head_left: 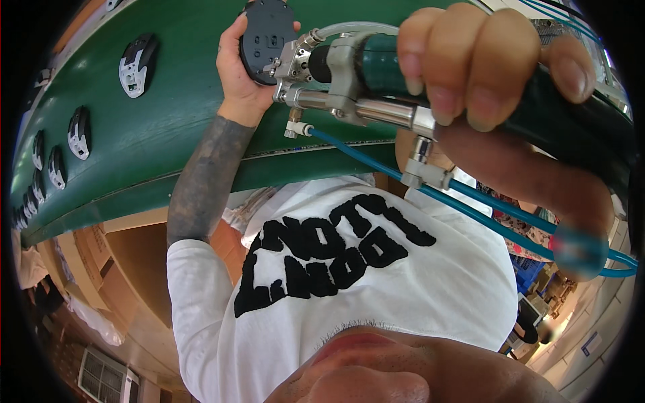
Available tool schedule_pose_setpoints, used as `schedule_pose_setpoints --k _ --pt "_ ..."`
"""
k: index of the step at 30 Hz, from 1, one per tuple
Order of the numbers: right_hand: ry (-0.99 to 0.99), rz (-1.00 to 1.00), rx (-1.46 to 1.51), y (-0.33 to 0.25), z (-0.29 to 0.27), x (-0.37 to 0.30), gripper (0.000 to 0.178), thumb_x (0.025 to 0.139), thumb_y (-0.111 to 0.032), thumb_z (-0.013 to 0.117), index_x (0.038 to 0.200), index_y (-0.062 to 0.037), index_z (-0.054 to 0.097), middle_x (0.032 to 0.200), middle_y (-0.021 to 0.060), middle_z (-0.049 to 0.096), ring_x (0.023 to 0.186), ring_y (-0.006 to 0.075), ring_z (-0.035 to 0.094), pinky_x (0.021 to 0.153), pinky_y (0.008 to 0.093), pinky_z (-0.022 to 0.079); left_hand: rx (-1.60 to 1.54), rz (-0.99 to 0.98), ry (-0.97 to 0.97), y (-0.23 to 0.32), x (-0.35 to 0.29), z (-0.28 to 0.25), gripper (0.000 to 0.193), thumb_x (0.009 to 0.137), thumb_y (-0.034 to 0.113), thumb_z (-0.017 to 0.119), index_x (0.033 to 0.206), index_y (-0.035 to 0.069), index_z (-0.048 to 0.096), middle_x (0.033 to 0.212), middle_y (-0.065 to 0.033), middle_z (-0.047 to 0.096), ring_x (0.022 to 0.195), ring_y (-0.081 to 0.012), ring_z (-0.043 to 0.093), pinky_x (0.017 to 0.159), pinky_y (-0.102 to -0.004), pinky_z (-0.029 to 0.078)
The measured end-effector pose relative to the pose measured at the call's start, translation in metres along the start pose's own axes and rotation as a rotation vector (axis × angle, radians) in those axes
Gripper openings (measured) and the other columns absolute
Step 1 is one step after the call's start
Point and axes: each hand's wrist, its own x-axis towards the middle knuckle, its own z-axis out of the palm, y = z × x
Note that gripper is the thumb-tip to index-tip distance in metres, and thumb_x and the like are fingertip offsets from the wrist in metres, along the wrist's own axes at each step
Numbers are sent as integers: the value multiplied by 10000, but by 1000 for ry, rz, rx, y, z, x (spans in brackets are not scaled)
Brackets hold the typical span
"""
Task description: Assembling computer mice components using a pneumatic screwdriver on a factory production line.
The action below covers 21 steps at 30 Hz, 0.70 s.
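Observation:
At the top centre, my left hand (245,80) holds a dark oval computer mouse (267,30) by its edges, with the flat underside showing small rectangular recesses. Close to the camera, my right hand (497,74) is wrapped round the dark body of a pneumatic screwdriver (383,64). Its metal nozzle end (285,70) points left and overlaps the lower edge of the mouse; whether it touches cannot be made out. A clear tube and blue air hoses (363,156) run from the tool's metal fittings toward the right.
Several black-and-silver mouse bodies (138,67) lie in a curving row on the green work surface (188,40) to the left. Cardboard boxes (80,262) stand below that surface's edge. A white vented unit (107,377) is at lower left. Blue bins (527,274) show at right.

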Motion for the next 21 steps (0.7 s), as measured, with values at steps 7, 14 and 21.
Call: schedule_pose_setpoints --k 7,14,21 --pt "-280 -486 333 46 -66 -1 676 800 -604 637 1288 -162 485 980 33 556 862 195 538 813 382 363 482 215 45 8 5 23 490 842 115 610 1309 74 467 1177 -85 566 977 -218 588 846 -368 496" --pt "-12 -235 347 -14 -63 -20 598 769 -565 631 1176 -129 587 936 25 569 853 169 531 802 358 342 1158 348 -50 23 21 4 652 699 65 626 1331 94 469 1229 -101 530 1098 -231 531 957 -309 411" --pt "-231 -387 197 5 -94 -6 665 827 -578 602 1269 -96 479 871 63 555 800 195 513 777 361 364 1335 460 -20 21 17 -6 637 735 79 693 1325 72 454 1157 -149 532 1059 -233 556 922 -337 471"
